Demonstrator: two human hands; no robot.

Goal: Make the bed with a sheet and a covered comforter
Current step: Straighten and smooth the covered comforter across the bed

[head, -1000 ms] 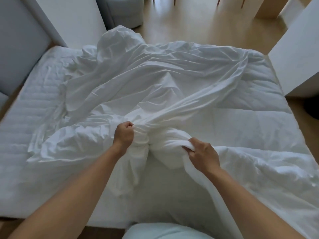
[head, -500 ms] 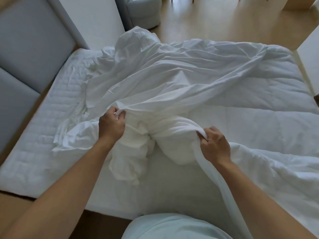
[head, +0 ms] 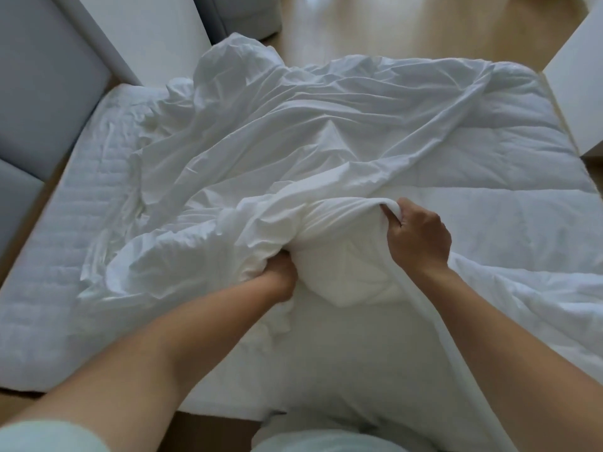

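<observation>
A crumpled white duvet cover [head: 293, 135] lies spread over the middle of the bed. The quilted white comforter [head: 489, 223] lies flat on the right half. Its near corner [head: 352, 272] bulges out of the bunched cover. My left hand [head: 277, 272] is pushed in under the bunched cover next to that corner, its fingers hidden in the fabric. My right hand [head: 421, 239] grips the cover's edge and lifts it over the comforter corner. The mattress [head: 75, 256] shows its quilted white top on the left.
A grey padded headboard [head: 39, 79] runs along the left. White furniture panels stand at the back left [head: 156, 34] and far right [head: 580, 93]. A grey seat [head: 248, 14] and wooden floor [head: 391, 27] lie beyond the bed.
My left hand dropped from on top of the bunched cover to beneath it, beside the comforter corner. My right hand moved up and right, pulling the cover edge wider.
</observation>
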